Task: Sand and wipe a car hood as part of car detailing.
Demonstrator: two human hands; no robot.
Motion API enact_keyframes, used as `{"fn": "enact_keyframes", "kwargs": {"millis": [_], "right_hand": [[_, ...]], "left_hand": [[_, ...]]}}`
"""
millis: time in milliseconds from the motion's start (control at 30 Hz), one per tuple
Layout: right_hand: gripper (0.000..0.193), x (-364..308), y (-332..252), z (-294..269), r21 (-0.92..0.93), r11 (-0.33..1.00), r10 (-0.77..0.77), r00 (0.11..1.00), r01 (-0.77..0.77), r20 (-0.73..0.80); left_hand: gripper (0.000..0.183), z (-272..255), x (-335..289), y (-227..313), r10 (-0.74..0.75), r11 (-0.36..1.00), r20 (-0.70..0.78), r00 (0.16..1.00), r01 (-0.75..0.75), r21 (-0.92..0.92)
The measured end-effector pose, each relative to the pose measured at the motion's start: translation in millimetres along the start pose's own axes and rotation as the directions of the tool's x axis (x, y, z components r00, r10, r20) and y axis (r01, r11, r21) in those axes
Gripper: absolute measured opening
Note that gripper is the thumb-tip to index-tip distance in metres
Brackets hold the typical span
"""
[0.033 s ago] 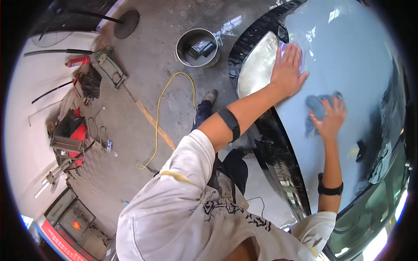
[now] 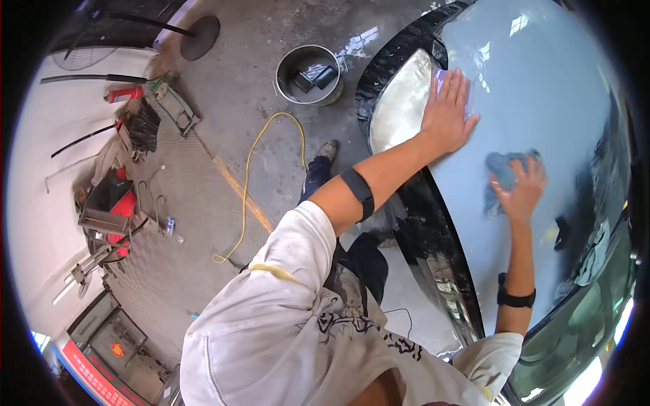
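My left hand (image 2: pixel 447 111) lies flat on the blue-grey car hood (image 2: pixel 535 74), beside the headlight (image 2: pixel 404 98). Its fingers are stretched out and hold a thin purple sheet (image 2: pixel 440 76) against the panel. Most of that sheet is hidden under the palm; it looks like sandpaper. Farther right, my right hand (image 2: pixel 523 191) grips a wet, bunched blue-grey cloth (image 2: pixel 500 164) on the hood. The cloth shows beyond the fingertips and to the left of the thumb.
A metal bucket (image 2: pixel 308 74) with dark blocks in it stands on the wet floor. A yellow hose (image 2: pixel 252 159) loops across the floor at my left. Black plastic film (image 2: pixel 379 64) covers the car's front edge. Another cloth (image 2: pixel 594 252) lies near the windshield (image 2: pixel 582 311).
My right hand has slid a little to the right across the hood with the cloth. My left hand stays in place.
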State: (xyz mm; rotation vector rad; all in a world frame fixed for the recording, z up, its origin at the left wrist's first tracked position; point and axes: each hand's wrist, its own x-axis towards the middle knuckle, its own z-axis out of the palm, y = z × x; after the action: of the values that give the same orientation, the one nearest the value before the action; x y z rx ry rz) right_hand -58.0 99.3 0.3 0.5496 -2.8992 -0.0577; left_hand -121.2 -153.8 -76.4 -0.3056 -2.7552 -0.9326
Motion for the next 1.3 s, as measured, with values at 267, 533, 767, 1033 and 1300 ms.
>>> {"fn": "enact_keyframes", "kwargs": {"millis": [267,533,767,1033,1300], "right_hand": [[0.052,-175,236,-51,0.013,0.885,0.466,0.884,-0.466,-0.046],[0.044,-236,324,-36,-0.007,0.958,0.281,0.944,-0.286,-0.173],[0.05,-228,297,-12,-0.054,0.905,0.392,0.877,-0.422,-0.276],[0.056,-233,303,-7,-0.141,0.882,0.407,0.877,-0.45,-0.257],[0.045,-259,347,8,-0.219,0.942,0.221,0.962,-0.254,-0.163]], "left_hand": [[0.088,-6,-124,80,0.028,1.0,0.17,0.985,-0.027,-0.006],[0.094,40,84,21,-0.205,0.965,-0.063,0.977,0.213,0.154],[0.097,63,-69,139,-0.061,0.981,0.03,0.998,0.054,0.189],[0.096,52,-128,179,0.02,1.0,0.083,0.996,-0.022,0.019],[0.089,28,16,30,-0.078,0.955,0.035,0.996,0.064,0.29]]}}
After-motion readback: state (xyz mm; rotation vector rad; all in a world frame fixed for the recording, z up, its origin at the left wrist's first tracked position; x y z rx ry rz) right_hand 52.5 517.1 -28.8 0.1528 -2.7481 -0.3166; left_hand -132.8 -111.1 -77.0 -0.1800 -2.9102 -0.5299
